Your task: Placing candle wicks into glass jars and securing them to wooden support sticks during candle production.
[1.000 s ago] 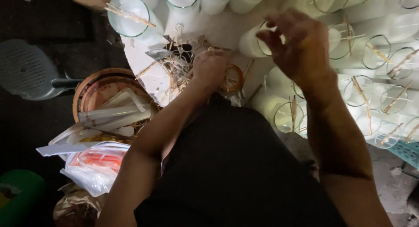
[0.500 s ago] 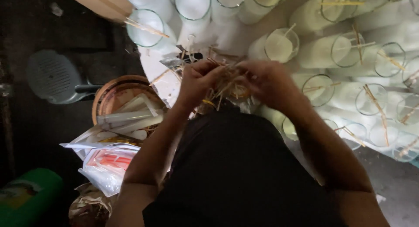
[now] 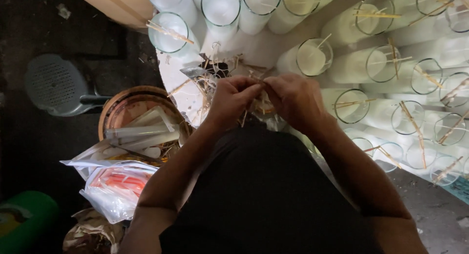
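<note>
Over the white table (image 3: pixel 266 51), left hand (image 3: pixel 232 100) and right hand (image 3: pixel 293 98) met, fingers pinched shut on thin wooden sticks (image 3: pixel 254 103), near wax-filled glass jars (image 3: pixel 312 56).

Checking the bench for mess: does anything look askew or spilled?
Yes. Loose thin sticks lie scattered in a tangle on the white surface beside the left hand and right hand. Sticks across the glass jars sit at differing angles.
</note>
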